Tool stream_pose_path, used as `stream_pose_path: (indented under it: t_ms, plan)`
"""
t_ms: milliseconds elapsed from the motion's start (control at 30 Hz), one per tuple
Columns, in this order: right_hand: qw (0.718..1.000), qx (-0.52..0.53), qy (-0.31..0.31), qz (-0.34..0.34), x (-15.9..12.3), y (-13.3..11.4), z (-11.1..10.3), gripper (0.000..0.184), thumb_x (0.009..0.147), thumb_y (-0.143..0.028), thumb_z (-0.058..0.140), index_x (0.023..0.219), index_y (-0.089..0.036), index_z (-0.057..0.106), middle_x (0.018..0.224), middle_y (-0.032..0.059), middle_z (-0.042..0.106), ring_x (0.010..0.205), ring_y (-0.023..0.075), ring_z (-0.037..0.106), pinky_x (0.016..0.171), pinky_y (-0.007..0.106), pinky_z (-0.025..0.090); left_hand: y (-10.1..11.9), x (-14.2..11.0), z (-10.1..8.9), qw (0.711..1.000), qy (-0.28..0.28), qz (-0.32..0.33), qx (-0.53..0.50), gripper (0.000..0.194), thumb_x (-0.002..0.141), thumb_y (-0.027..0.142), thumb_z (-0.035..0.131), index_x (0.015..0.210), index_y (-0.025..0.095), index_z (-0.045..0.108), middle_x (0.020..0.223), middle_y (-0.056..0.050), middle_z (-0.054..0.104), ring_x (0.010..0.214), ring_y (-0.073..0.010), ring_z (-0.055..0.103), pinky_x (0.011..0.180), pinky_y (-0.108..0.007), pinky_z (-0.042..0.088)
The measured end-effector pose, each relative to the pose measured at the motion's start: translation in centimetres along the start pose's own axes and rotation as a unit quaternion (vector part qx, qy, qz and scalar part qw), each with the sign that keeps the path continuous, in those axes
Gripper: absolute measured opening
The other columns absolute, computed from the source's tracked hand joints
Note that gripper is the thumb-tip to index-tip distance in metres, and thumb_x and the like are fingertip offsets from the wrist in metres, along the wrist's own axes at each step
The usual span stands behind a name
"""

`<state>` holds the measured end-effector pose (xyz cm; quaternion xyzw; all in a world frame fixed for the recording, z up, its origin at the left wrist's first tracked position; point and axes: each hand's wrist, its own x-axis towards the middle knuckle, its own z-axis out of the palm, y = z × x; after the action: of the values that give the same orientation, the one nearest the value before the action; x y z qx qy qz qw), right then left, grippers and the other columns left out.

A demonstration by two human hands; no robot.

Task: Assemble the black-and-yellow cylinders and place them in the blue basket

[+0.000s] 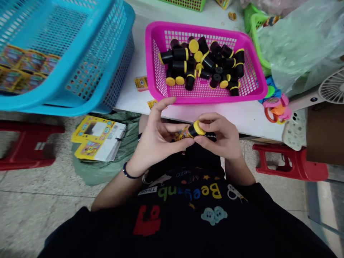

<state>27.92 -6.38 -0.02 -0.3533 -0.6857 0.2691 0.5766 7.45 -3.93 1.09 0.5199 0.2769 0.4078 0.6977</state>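
Observation:
Between my two hands, just in front of the table edge, lies a small black canister (pixel 192 131) with a yellow cap and a colourful yellow label around its lower part. My left hand (pixel 158 138) grips the labelled end, its thumb along the near side and its index finger raised. The thumb and fingers of my right hand (pixel 219 135) pinch the yellow cap. Beyond them a pink basket (pixel 206 100) holds many black canisters (pixel 208 62) with yellow caps, none with a visible label. Small printed yellow labels (pixel 141 83) lie by the basket's left side.
Stacked blue baskets (pixel 94 104) at the left hold packs of printed pieces (pixel 32 61). Folded yellow-and-white cartons (pixel 99 138) rest on green sacking below. At the right are a green basket (pixel 259 43), plastic bags (pixel 303 43), a white fan (pixel 333 86), a phone (pixel 295 130) and a red stool (pixel 295 165).

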Motion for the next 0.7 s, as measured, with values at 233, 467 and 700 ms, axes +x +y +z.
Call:
stream_pose_path:
  t_ms: [233, 467, 700]
  plan:
    - [0.996, 0.075, -0.038, 0.031, 0.1, -0.5, -0.2, 0.011, 0.093, -0.027, 0.08, 0.104, -0.028, 0.075, 0.109, 0.0027, 0.081, 0.104, 0.0178, 0.079, 0.088, 0.035, 0.066, 0.2, 0.1, 0.1, 0.997, -0.046, -0.022, -0.064, 0.101, 0.086, 0.014, 0.088, 0.159, 0.022, 0.019, 0.092, -0.002, 0.085, 0.071, -0.0156, 0.08, 0.067, -0.022, 0.062]
    - [0.984, 0.148, -0.097, -0.011, 0.0, 0.8, 0.4, 0.014, 0.105, -0.033, 0.065, 0.118, -0.036, 0.068, 0.129, -0.0015, 0.08, 0.133, 0.015, 0.066, 0.111, 0.042, 0.06, -0.4, 0.7, -0.8, 0.97, -0.114, -0.114, -0.18, 0.107, 0.08, 0.035, 0.097, 0.162, 0.026, 0.03, 0.085, 0.002, 0.082, 0.075, -0.0196, 0.083, 0.067, -0.023, 0.066]
    - [0.987, -0.093, -0.132, -0.014, 0.4, 0.1, -1.1, 0.039, 0.109, -0.057, 0.044, 0.135, -0.033, 0.061, 0.148, 0.003, 0.067, 0.149, 0.0257, 0.053, 0.125, 0.056, 0.045, -1.5, 0.9, -0.3, 0.975, -0.041, -0.092, -0.196, 0.103, 0.078, 0.036, 0.098, 0.157, 0.028, 0.032, 0.085, 0.005, 0.08, 0.082, -0.0199, 0.083, 0.081, -0.031, 0.069]
